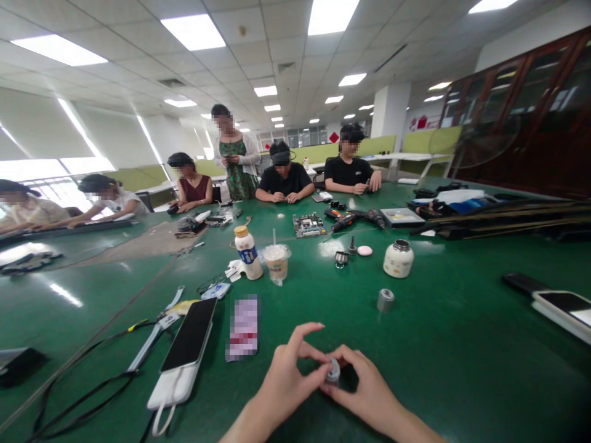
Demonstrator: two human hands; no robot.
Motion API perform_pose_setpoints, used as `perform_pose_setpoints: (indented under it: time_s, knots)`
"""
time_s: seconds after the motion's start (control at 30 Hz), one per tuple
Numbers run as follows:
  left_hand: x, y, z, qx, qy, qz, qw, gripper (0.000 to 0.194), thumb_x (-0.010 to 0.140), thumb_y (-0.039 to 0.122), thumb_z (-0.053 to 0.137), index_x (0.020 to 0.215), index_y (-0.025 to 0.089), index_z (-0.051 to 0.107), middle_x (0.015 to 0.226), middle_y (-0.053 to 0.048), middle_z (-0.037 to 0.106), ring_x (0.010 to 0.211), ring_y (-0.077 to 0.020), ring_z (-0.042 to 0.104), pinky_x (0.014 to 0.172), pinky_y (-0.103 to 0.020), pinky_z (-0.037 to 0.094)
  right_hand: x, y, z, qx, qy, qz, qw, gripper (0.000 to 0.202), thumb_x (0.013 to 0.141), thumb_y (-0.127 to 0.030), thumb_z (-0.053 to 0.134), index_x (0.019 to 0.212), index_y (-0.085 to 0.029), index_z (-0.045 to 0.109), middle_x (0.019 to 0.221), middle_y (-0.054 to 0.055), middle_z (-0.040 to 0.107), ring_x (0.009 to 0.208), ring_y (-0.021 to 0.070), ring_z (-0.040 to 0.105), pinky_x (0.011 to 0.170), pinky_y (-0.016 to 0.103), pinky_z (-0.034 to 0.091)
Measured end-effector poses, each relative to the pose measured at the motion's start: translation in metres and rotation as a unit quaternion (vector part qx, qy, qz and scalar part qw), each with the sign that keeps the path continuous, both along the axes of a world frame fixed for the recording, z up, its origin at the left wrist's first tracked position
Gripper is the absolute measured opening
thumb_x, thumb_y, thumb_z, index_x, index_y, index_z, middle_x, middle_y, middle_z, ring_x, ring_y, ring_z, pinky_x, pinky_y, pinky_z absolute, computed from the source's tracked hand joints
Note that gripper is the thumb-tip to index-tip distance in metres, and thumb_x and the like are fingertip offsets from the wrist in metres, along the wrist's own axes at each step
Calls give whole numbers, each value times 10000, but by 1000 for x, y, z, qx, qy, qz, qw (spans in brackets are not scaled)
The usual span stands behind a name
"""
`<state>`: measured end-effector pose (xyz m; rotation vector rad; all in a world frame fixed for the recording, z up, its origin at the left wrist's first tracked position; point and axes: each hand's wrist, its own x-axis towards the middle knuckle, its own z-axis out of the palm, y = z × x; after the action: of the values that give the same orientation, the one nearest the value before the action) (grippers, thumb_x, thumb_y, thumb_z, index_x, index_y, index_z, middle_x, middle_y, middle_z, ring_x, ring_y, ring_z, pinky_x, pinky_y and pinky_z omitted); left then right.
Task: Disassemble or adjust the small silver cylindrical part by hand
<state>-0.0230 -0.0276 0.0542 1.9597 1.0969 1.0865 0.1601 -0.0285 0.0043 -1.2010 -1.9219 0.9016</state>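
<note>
On the white bottle point(249, 253) with yellow cap there is a blue label, but its letters are too small for reading. A white tag point(168, 320) on the strap carries a dark mark which I cannot read surely, and the purple packet point(243, 326) is blurred by squares.

The clear plastic cup point(277, 263) with a straw contains a pale brown drink. Beside the bottle it stands upright. The cream-coloured jar point(398, 259) has its mouth uncovered; what is inside, I cannot see. In front of this jar a grey cylinder point(385, 300) stands on the green table point(443, 357).

The small grey piece point(332, 371) is low in the middle, between the two hands. The left hand point(295, 373) pinches it by thumb and a finger, with one other finger raised; the right hand point(362, 381) grips its other side. The fingers hide part of the piece — its lower end is hard to make out. Both forearms and the white device point(564, 309) at right are cut off by the picture's edge.
</note>
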Motion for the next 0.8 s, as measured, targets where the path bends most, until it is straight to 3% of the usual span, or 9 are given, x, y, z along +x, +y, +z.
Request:
perform_pose_setpoints:
  time_s: [0.23,0.4,0.6,0.73,0.8]
  knots:
    - [1,1,-10,9,-1,-22,1000,589,769,46,692,1261,283,470,873,46,785,829,-155,749,862,-260,551,0,1,-1,3,4,-2,1000,224,740,-238,744,939,-241,643,926,-5,699,898,213,626,815,308,459]
    - [2,-2,-12,3,-20,-53,998,576,819,26,614,1305,288,451,1063,-12,754,985,-177,717,876,-283,564,-1,1,-4,6,2,-8,1000,215,743,-252,734,930,-227,631,909,8,695,883,217,626,799,312,466]
    - [0,-9,-10,42,10,-39,998,722,754,-13,570,1393,264,377,1325,-95,597,1196,-249,591,1066,-430,440,0,2,-3,7,8,-1,1000,222,730,-210,721,933,-226,634,919,8,698,880,216,626,803,311,462]
    - [4,-5,-18,40,5,7,999,675,770,60,654,1357,281,407,1252,-89,624,964,-215,683,980,-441,495,0,1,-1,9,8,2,1000,179,740,-203,705,901,-238,635,892,-8,695,864,207,624,784,298,461]
    - [5,-4,-21,22,-7,2,1000,629,791,66,645,1337,284,421,1203,-79,653,881,-193,703,942,-423,522,0,1,-2,6,6,-1,1000,201,738,-218,714,922,-241,636,907,-3,697,869,211,625,788,301,465]
